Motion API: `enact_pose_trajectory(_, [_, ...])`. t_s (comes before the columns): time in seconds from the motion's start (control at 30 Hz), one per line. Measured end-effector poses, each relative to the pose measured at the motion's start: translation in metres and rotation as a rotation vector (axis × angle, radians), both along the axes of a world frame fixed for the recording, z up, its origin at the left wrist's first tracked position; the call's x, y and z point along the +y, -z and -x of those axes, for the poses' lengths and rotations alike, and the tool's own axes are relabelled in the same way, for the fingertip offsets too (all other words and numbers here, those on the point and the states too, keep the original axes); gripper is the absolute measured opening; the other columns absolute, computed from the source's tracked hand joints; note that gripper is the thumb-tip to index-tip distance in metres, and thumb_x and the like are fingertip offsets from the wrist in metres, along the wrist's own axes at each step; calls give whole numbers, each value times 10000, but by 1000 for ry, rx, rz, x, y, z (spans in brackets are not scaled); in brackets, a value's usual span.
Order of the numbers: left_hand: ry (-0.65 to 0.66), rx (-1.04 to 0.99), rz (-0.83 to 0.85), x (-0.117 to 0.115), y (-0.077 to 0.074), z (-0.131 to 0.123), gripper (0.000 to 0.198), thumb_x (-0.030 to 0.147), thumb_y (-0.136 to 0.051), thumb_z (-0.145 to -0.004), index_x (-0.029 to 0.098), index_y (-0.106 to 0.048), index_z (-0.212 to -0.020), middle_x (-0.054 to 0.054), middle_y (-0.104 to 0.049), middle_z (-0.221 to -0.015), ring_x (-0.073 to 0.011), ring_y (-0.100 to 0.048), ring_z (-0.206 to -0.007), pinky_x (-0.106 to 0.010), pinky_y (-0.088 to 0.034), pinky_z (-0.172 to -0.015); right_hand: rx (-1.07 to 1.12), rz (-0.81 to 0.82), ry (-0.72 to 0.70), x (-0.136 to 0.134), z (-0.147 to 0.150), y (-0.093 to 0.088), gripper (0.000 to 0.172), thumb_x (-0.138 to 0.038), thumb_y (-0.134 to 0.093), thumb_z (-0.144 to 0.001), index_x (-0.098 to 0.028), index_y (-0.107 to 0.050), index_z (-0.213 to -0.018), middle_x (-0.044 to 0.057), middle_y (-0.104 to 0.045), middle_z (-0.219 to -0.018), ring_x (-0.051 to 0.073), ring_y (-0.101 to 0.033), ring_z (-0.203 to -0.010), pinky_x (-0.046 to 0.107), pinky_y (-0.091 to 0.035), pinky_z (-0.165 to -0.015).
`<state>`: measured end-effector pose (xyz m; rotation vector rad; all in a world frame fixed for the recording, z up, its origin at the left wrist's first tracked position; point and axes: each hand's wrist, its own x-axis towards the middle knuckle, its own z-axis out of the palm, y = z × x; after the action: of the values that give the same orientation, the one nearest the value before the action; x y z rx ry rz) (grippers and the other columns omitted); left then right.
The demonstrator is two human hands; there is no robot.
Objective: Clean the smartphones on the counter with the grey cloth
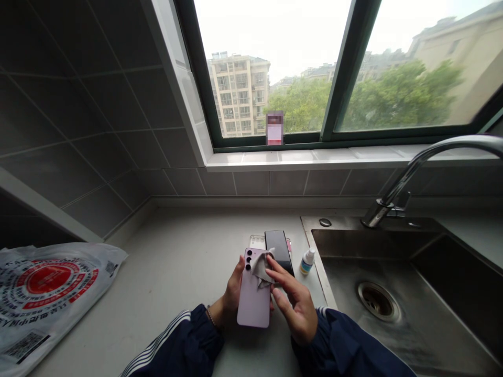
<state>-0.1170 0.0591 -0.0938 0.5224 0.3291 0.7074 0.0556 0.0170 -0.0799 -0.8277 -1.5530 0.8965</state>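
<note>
My left hand [232, 290] is closed around the edges of a light purple phone [253, 306], whose back with three camera lenses faces me. Against the upper back of the phone, my right hand [296, 303] presses a small grey cloth [262, 267] with its fingertips. The cloth lies crumpled beside the lenses. Just behind the phone, a dark-screened phone [278, 246] rests on the counter, next to a clear phone case [256, 241] that is partly hidden. A small white dropper-type bottle [307, 262] with a blue and yellow label stands to the right.
A stainless sink [353, 272] with a curved faucet [412, 165] is on the right. On the left lies a white plastic bag [51, 293] with red print. The pale counter [173, 262] runs below a tiled windowsill [298, 157]. A pinkish rectangle [274, 131] shows at the window.
</note>
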Motion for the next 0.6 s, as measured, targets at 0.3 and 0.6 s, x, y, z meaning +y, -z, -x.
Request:
enact_pose_trajectory(0.3, [-7, 2, -8, 0, 0, 0, 839, 733, -183, -888, 130, -428, -1419, -174, -731, -926, -296, -717, -660, -405, -531, -623, 37, 21, 11, -1, 1, -1, 341, -315, -525, -955, -247, -629, -1272, 99, -487, -1462, 298, -440, -1365, 488, -389, -1116])
enact_pose_trajectory(0.6, [-9, -37, -40, -2, -7, -2, 783, 725, -191, -892, 171, -453, -1380, -145, -719, -911, -266, -710, -657, -378, -532, -621, 48, 58, 166, 3, 3, 6, 265, -271, -542, -954, -221, -665, -1183, 119, -579, -1364, 291, -524, -1293, 486, -454, -1071])
